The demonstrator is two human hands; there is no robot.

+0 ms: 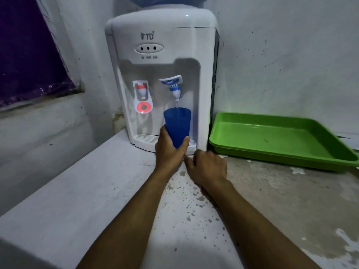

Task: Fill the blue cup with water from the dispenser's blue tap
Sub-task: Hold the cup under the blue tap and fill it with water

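A white water dispenser (161, 45) stands on the counter against the wall. Its blue tap (174, 88) has its lever tipped up, and a thin stream of water runs from the spout into the blue cup (177, 123). My left hand (169, 150) grips the cup's lower half and holds it upright just above the drip tray (143, 139), directly under the blue tap. My right hand (206, 167) rests on the counter just right of the left, fingers loosely curled, with nothing in it. The red tap (142, 92) is to the left of the blue one.
A green plastic tray (340, 152) lies on the counter right of the dispenser, touching its side. The counter (97, 191) is stained with spots near my arms. A purple sheet (29, 55) covers the wall opening at the left. The blue water bottle (167, 0) sits on top.
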